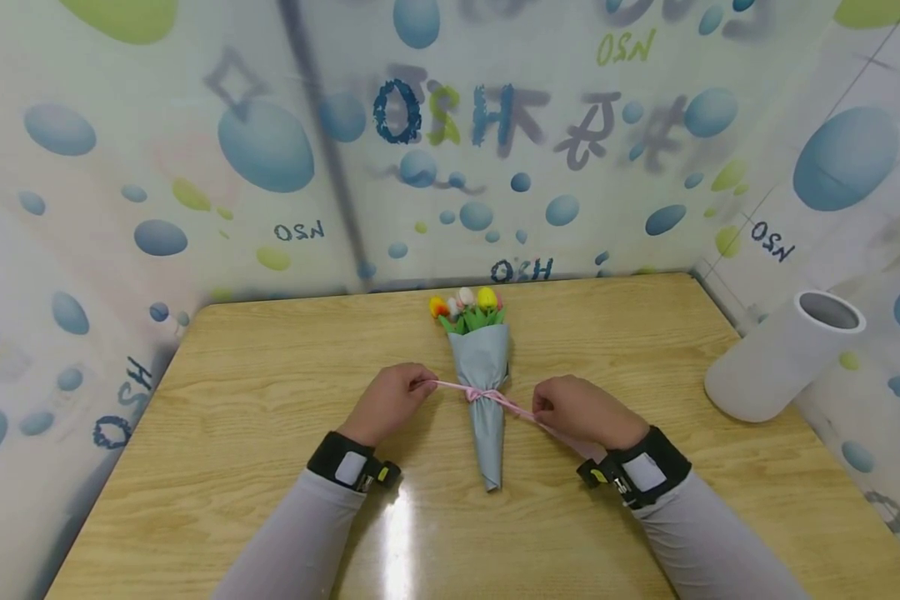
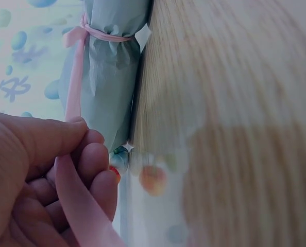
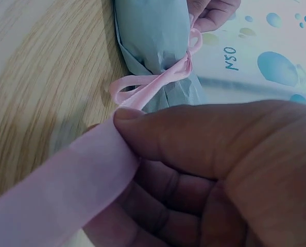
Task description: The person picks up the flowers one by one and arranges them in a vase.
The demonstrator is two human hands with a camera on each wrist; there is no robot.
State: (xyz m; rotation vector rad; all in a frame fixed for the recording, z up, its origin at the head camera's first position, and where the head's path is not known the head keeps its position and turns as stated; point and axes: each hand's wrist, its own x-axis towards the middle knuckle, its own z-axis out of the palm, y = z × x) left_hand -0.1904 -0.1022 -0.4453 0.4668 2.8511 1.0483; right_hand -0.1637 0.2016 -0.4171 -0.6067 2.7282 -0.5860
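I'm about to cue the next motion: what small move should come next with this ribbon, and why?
Probably a gentle outward pull on the pink ribbon, to snug its tie: the left grip and right grip pinch it on opposite sides, it circles the blue-gray wrapping, and a loop stands out there, so a hard tug might undo it.

The left grip (image 2: 34, 149) pinches a pink ribbon (image 2: 75, 85) — tied round blue-grey wrapping (image 2: 110, 87).

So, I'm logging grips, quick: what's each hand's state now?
Left hand: closed, pinching the pink ribbon left of the bouquet.
Right hand: closed, pinching the pink ribbon right of it.
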